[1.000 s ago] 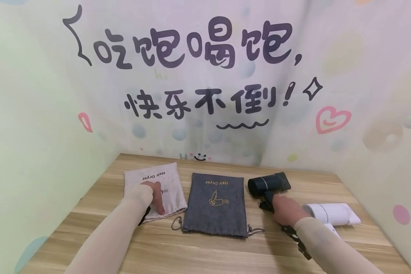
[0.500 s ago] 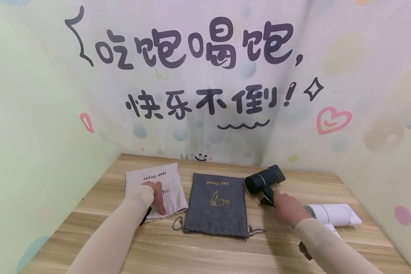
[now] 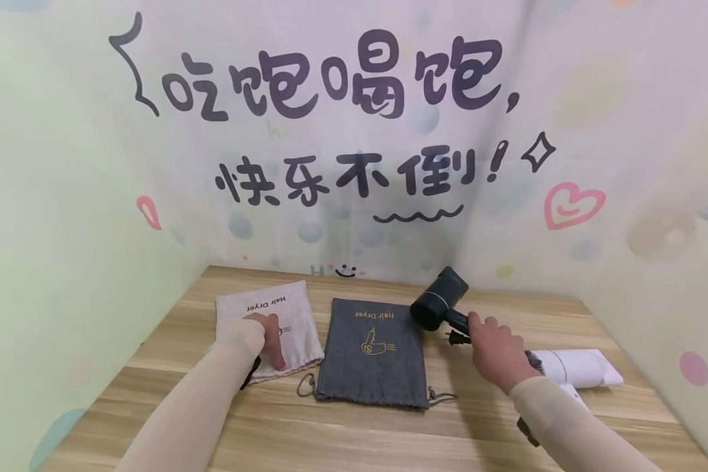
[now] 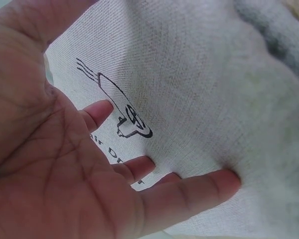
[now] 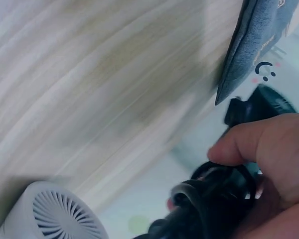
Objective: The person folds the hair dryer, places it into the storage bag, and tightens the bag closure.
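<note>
My right hand grips the handle of a dark hair dryer, raised off the table with its barrel tilted. In the right wrist view, the thumb and fingers curl round the handle, and the bundled black cord hangs by it. Fingertips of my left hand touch a light drawstring pouch printed "Hair Dryer"; the left wrist view shows those fingers spread loosely over the cloth. Between the hands lies a dark grey drawstring pouch with gold print, lying flat.
A white hair dryer lies on the right, partly behind my right wrist; its intake grille shows in the right wrist view. The wooden table meets a printed cloth wall at the back.
My right hand has lifted the dark hair dryer off the table, turning it and shifting it left toward the grey pouch. My left hand has stayed on the light pouch.
</note>
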Demonstrator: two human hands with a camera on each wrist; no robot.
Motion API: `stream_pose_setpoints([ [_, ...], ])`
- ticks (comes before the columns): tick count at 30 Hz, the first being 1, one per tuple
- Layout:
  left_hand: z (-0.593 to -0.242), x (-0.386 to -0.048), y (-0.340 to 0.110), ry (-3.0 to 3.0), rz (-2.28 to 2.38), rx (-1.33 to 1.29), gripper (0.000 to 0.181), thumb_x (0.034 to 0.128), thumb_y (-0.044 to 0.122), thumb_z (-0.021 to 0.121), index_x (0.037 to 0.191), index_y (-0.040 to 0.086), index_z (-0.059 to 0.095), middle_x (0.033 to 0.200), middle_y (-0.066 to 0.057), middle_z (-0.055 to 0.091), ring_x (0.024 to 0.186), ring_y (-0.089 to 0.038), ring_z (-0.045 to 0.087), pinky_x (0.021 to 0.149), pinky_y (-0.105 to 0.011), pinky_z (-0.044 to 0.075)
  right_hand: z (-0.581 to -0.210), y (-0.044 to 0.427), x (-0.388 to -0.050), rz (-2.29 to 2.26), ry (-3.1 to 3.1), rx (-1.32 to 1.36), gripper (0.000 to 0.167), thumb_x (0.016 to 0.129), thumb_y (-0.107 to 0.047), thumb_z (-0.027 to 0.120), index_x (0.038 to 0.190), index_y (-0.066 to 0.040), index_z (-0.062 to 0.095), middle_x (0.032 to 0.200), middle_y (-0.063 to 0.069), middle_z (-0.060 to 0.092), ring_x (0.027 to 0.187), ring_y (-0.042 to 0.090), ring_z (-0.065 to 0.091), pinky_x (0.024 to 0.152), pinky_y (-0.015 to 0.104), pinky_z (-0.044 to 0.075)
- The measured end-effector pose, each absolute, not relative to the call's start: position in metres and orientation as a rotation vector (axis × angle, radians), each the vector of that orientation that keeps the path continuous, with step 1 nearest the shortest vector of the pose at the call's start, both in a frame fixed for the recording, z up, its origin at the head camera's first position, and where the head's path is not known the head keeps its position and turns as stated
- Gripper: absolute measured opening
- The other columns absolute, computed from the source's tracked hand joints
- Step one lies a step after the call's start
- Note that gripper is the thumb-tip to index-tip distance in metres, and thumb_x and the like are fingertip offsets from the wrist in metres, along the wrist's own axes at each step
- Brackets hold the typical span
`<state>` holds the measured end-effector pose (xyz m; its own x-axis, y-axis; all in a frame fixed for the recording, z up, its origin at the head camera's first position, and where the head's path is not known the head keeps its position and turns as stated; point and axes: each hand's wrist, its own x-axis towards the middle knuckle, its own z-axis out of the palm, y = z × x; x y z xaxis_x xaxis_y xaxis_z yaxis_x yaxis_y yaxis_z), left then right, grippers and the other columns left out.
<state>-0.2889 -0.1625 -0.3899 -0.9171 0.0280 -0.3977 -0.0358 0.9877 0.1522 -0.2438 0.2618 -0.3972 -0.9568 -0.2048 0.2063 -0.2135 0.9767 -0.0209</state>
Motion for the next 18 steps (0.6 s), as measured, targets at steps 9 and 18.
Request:
stream_pose_setpoints([
  [9, -0.390, -0.290, -0.163, 2.722, 0.256, -0.011, 0.096, 0.0622, 0.035, 0.094, 0.137, -0.002, 0.047, 0.127, -0.025, 0.055, 0.121, -0.036, 0.052, 0.097, -0.048, 0.047, -0.391, 0.259, -0.250, -0.007, -2.717, 0.352, 0.021, 0.087, -0.001, 0.066, 0.102, -0.004, 0.052, 0.074, 0.009, 0.052, 0.059, 0.027, 0.049, 0.046, 0.043, 0.042],
  [18, -0.390, -0.290, -0.164, 2.716, 0.280, -0.008, 0.093, 0.0619, 0.034, 0.094, 0.134, -0.001, 0.048, 0.123, -0.022, 0.057, 0.120, -0.035, 0.053, 0.098, -0.047, 0.046, -0.380, 0.251, -0.247, -0.031, -2.551, 0.386, 0.017, 0.087, -0.001, 0.067, 0.098, -0.008, 0.057, 0.078, 0.011, 0.059, 0.066, 0.031, 0.053, 0.055, 0.044, 0.042],
])
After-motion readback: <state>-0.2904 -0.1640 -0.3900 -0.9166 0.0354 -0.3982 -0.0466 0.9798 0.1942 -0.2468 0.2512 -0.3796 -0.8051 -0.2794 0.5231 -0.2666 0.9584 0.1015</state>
